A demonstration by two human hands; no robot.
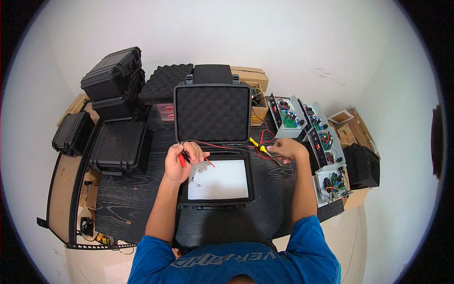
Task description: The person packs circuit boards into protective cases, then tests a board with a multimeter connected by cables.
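Observation:
My left hand (pixel 178 162) is closed around a bundle of red and black leads (pixel 182 160), over the left edge of an open black hard case (pixel 213 203). A red end pokes out past its fingers. From this hand a thin red wire (pixel 222 146) runs right across the case. My right hand (pixel 286 150) reaches in right of the case with fingers apart. Its fingertips are at a yellow and black screwdriver (pixel 263 149); no grip on it shows. Below them lies a slim metal tool (pixel 275 162). A white panel (pixel 220 182) sits in the case's base.
The case's foam-lined lid (pixel 213 113) stands up. Stacked black cases (pixel 113 78) are at the left, with another case (pixel 118 146) on the dark table (pixel 127 203). Several open metal housings with circuit boards (pixel 326 146) line the right edge. Cardboard boxes (pixel 249 75) stand behind.

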